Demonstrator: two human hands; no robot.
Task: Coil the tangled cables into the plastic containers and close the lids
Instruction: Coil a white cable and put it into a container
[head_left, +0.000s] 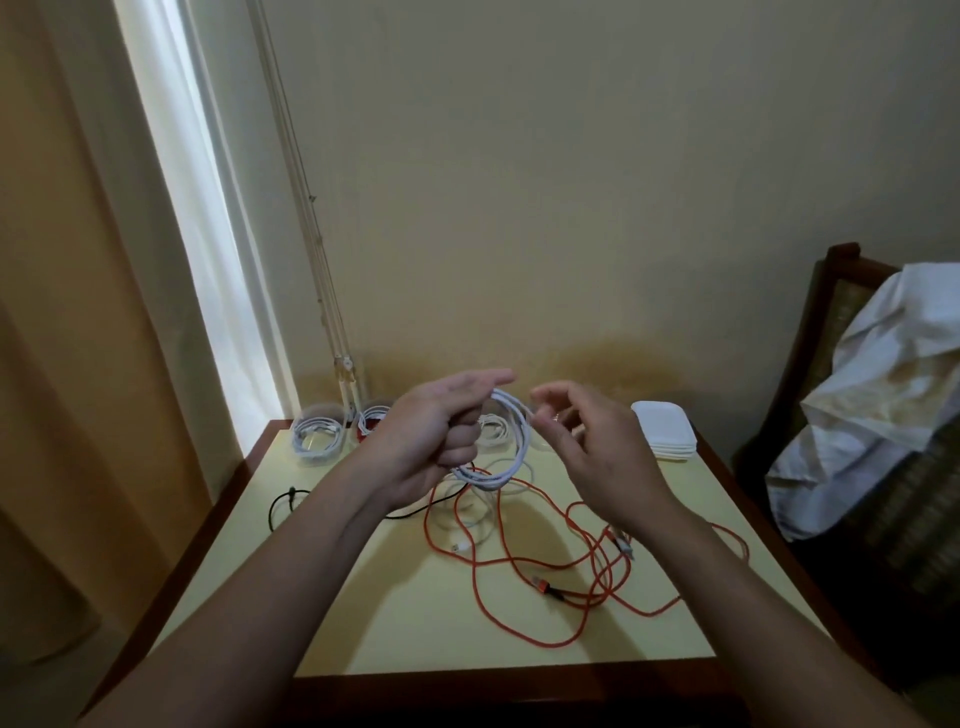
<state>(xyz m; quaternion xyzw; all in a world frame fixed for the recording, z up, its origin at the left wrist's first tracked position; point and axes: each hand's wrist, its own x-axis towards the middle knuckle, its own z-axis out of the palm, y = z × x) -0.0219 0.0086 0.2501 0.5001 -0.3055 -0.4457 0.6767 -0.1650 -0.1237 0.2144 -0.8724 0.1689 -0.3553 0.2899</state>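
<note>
While the left hand (436, 434) grips a coiled white cable (514, 441) above the pale yellow table (405, 629), right hand (589, 449) loosely curled just beside it, pinching or not I cannot tell, tangled orange cable (511, 569) beneath, clear round plastic containers (317, 435) behind.

Matt tabletop (405, 613) — wooden rim (498, 680).

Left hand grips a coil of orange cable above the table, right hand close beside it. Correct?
Wrong on colour only. In the head view the coil that the left hand grips is white. The orange cable lies loose on the table. The rest holds: the coil is held above the table and the right hand is close beside it.
</note>
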